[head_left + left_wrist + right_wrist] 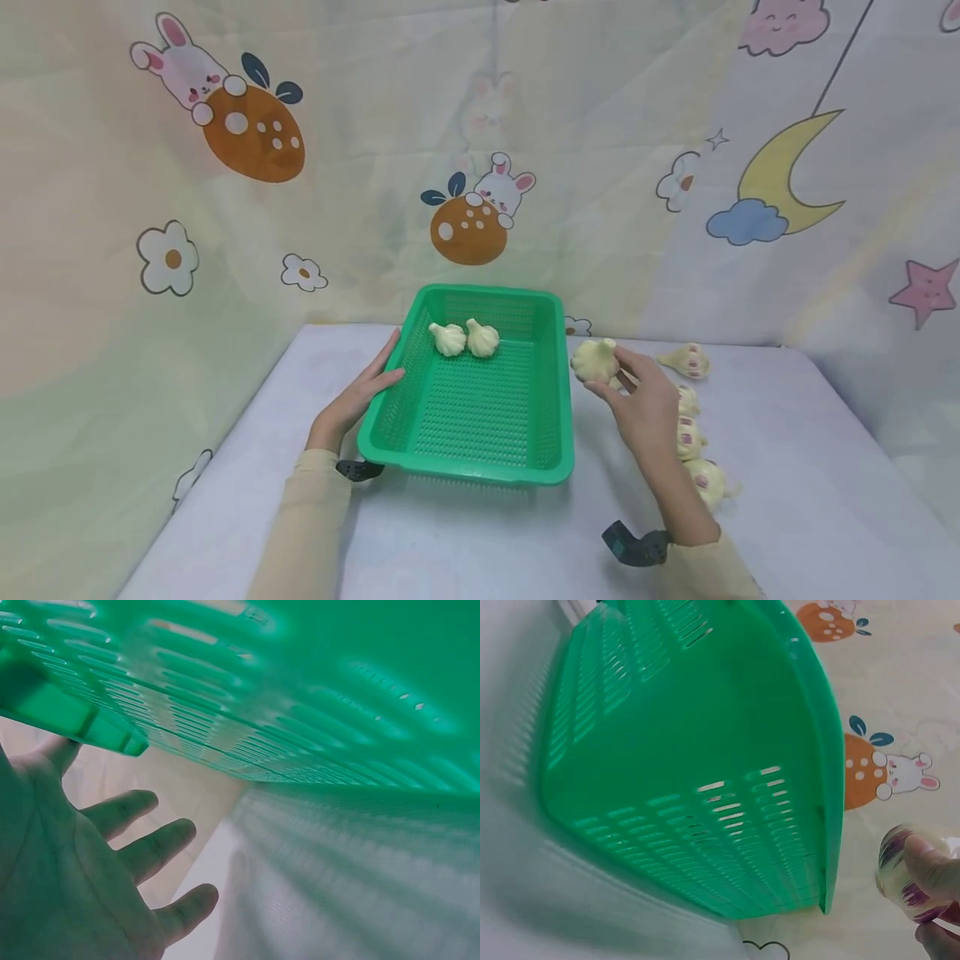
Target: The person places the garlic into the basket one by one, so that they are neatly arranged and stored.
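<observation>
The right hand (pixel 648 406), in the head view, pinches a garlic bulb (pixel 592 362) between thumb and fingers, just outside the right rim of the green basket (pixel 465 468). The bulb sits at the fingertips, between that hand and the basket; how wide the gap to the rim is cannot be told from above. Its long axis tilts: the short stem leans away from the person and a little to the right, the round body toward the basket. The right hand is the nearer one to it; the left hand (pixel 358 398) lies at the basket's left side, fingers extended. Here the held bulb looks pale cream, plump and ribbed. Two similar bulbs (pixel 483 340) rest side by side in the basket's far left part. Right of the basket, on the bench (pixel 465 542), at least four more bulbs (pixel 688 439) form a loose row, with purplish patches.

In the left wrist view, the left hand's fingers are spread and fairly straight beside the basket's slotted wall.

In the right wrist view, the held bulb shows beyond the basket's rim, apart from it, with purple streaks and the thumb against its side; it seems held clear of the bench.
</observation>
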Tool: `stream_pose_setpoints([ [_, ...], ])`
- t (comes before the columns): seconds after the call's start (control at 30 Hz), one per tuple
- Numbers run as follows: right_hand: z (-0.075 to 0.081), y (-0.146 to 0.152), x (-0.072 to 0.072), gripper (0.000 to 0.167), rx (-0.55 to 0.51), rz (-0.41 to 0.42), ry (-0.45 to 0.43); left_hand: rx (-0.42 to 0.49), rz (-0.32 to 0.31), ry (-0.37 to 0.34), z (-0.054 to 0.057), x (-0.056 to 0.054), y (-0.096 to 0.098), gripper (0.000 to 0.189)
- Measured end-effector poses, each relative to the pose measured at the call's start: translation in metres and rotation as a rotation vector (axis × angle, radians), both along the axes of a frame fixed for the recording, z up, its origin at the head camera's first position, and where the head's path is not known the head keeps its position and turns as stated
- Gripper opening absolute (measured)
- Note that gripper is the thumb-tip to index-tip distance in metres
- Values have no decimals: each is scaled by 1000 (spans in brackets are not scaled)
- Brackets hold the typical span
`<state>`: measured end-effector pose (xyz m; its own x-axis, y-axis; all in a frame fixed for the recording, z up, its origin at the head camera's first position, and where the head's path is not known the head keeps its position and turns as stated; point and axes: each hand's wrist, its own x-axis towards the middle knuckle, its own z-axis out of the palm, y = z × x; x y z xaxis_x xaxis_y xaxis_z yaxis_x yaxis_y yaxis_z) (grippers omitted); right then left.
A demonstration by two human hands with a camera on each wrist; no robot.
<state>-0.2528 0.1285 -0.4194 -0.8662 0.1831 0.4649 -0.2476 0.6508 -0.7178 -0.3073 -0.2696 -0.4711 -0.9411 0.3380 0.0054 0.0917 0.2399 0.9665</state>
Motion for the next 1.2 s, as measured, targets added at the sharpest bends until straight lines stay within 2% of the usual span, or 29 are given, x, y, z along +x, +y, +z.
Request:
stream_pose_setpoints([
  [0.2, 19, -8, -7, 61, 36, 91, 0, -2, 4, 6, -1, -2, 1, 65],
  [0.3, 33, -18, -14, 61, 96, 129, 1, -7, 8, 8, -1, -3, -1, 65],
  [0.43, 49, -30, -24, 63, 119, 167, -13, -10, 4, 9, -1, -3, -2, 66],
  [0.7, 67, -54, -49, 60, 98, 216, -72, -14, -7, 16, -2, -3, -1, 68],
  [0.9, 63, -72, -77, 60, 19, 216, -170, -20, 2, 15, -1, -3, -3, 69],
  [1.07, 47, -86, -101, 60, -49, 187, -218, -16, 8, 8, 0, -2, -2, 68],
  [1.2, 32, -95, -109, 59, -76, 131, -233, 6, -5, 15, 2, 0, 2, 68],
])
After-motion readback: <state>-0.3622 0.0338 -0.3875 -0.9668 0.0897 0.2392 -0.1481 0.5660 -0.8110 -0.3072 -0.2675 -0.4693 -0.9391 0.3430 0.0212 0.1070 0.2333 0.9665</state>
